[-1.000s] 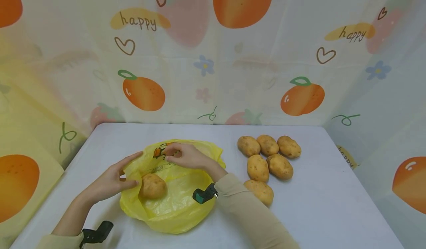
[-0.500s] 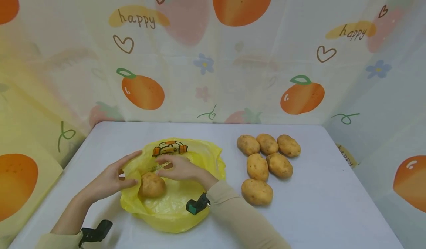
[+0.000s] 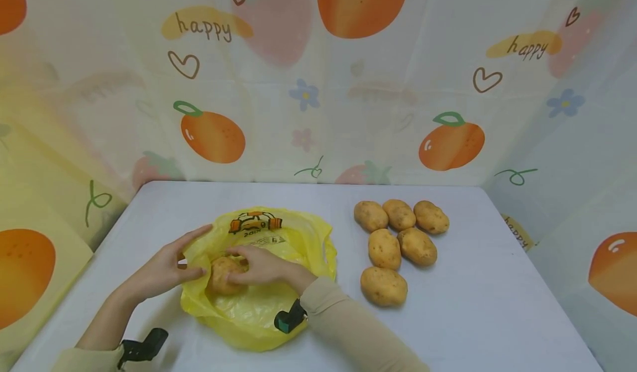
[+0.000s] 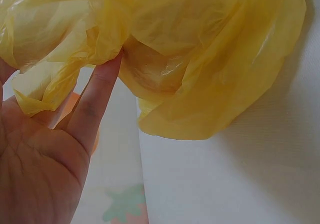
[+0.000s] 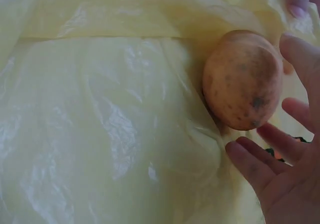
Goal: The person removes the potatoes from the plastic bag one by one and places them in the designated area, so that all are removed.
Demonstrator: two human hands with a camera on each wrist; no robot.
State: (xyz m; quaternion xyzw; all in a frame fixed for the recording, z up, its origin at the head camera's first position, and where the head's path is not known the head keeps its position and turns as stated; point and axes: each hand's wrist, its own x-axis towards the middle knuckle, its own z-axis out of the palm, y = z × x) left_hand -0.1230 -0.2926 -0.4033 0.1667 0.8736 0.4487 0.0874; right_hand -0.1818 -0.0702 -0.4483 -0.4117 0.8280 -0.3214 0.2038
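A yellow plastic bag (image 3: pixel 269 333) lies spread with its mouth up on the left half of the table. Inside it, near the left side, rests one potato (image 3: pixel 222 277). My left hand (image 3: pixel 158 272) holds the bag's left edge, thumb at the rim; the left wrist view shows its fingers against the thin plastic (image 4: pixel 215 104). Reaching into the bag from the right, my right hand (image 3: pixel 262 266) has thumb and fingers spread around the potato. In the right wrist view a small gap shows between the thumb and the potato (image 5: pixel 242 82).
Several loose potatoes (image 3: pixel 384 287) lie in a group to the right of the bag on the white table (image 3: pixel 487 283). A fruit-print cloth (image 3: pixel 318 112) hangs behind the table. Each wrist carries a small black camera (image 3: pixel 144 345).
My right hand has moved down and toward me from the bag's far side to the potato inside. My left hand keeps its place at the bag's edge.
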